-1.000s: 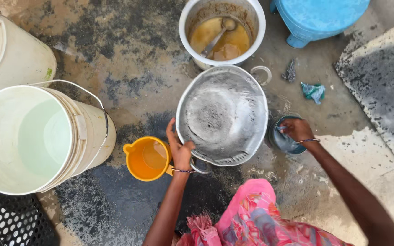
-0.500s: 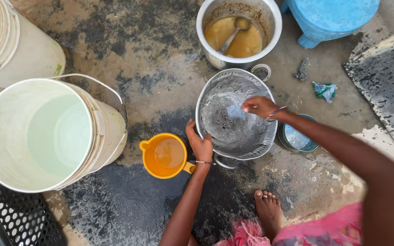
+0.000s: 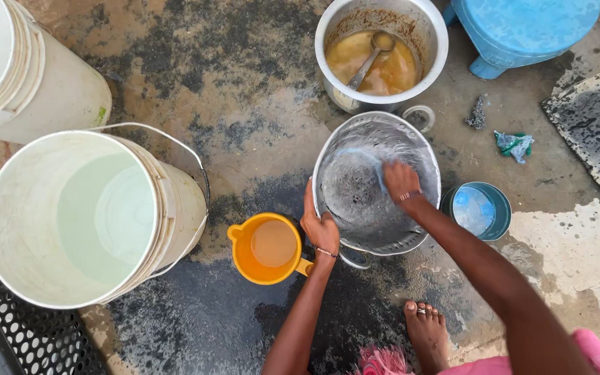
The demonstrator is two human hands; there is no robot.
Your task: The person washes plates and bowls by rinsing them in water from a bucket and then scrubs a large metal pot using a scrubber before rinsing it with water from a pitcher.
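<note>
We see the large round metal pot [image 3: 362, 208] tilted on wet concrete ground [image 3: 244, 90], hemmed between an orange plastic jug [image 3: 267, 248] of cloudy water and a small blue bowl [image 3: 482, 210]. The left hand [image 3: 319, 226] clasps its near rim, fingers curled together. The right hand [image 3: 401, 182] presses inside, fingers close together; what it holds we cannot tell. A white bucket [image 3: 85, 215] holds clear water; a steel pot [image 3: 382, 52] holds brown liquid and a ladle [image 3: 369, 59].

Left hand [image 3: 319, 226]: grips the rim of the metal pot [image 3: 355, 201].
Right hand [image 3: 401, 182]: presses inside it.
Orange cup [image 3: 267, 248]: just beside.
White bucket [image 3: 85, 215]: holds water.
</note>
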